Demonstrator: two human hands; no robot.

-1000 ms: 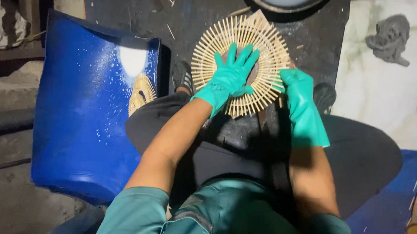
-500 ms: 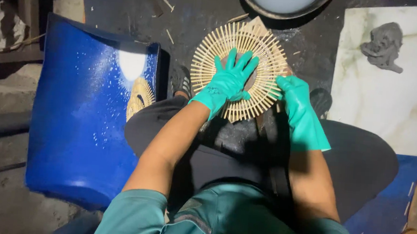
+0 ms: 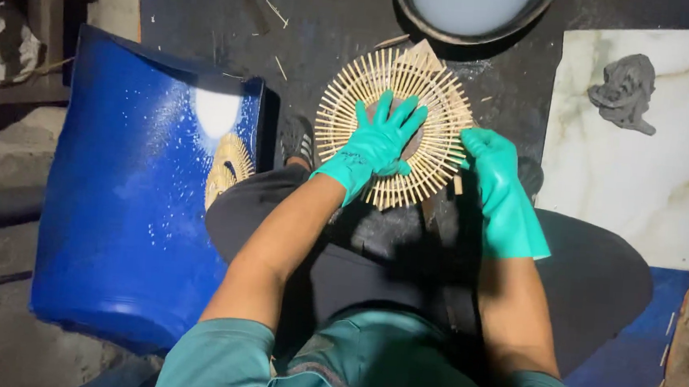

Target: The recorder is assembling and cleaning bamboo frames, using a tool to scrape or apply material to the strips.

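At frame centre, the gloved left hand (image 3: 380, 143) lies flat, fingers spread, on the round stick disc (image 3: 394, 127), whose right edge the right hand (image 3: 493, 167) pinches.

Dark floor (image 3: 211, 14) bears marble slab (image 3: 644, 182); basin (image 3: 470, 12); blue drum half (image 3: 134, 203).

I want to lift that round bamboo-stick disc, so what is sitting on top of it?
The left hand, in a green glove, lies flat over the centre of the bamboo-stick disc; the right hand touches its right edge. What the palm covers at the hub is mostly hidden.
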